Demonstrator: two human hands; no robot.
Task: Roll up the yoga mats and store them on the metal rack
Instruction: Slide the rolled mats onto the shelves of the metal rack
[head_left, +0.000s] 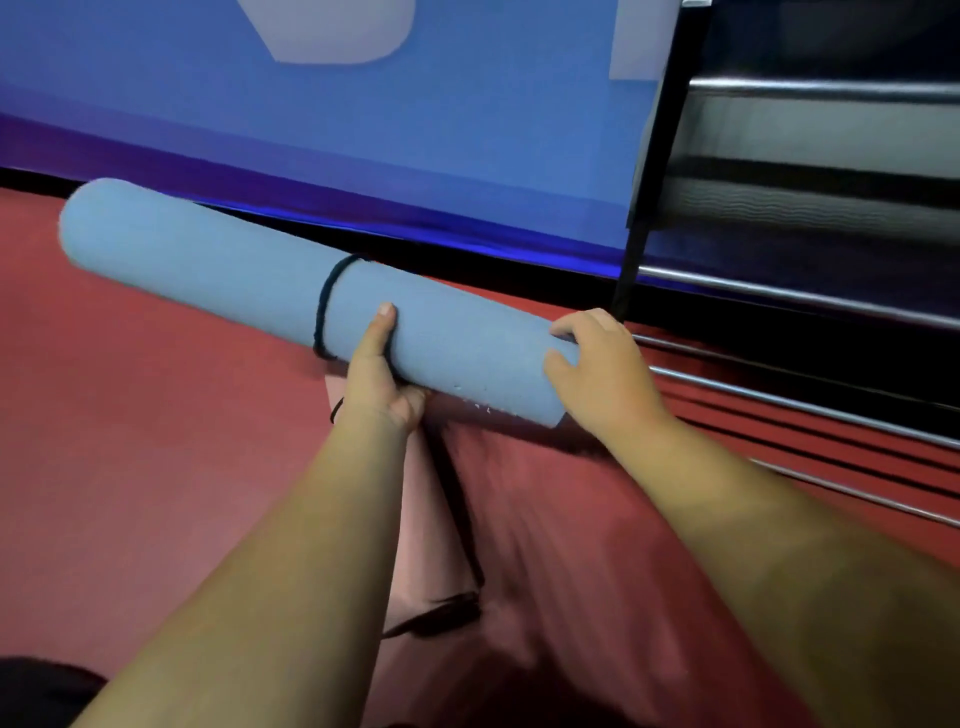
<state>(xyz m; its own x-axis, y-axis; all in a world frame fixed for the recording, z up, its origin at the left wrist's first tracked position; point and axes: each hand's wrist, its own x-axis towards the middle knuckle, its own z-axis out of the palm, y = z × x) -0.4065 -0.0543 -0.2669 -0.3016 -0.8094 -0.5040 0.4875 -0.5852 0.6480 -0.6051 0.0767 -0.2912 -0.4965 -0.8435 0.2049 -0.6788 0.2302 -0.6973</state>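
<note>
Mat (208, 260), tied shut by a black band (323, 312), is held near the rack (810, 297). Its middle is gripped by the left hand (376, 384), its end by the right hand (602, 374), for balance.

We hold the rolled yoga mat (234, 275) crosswise above the floor (130, 441), in front of the wall banner (363, 156). Left hand (376, 374) sits under its middle, just right of the elastic band (324, 312) around it. Right hand (597, 374) is at its right end. Metal rack (779, 294) stands to the right, a second mat (810, 208) lying on an upper shelf.
</note>
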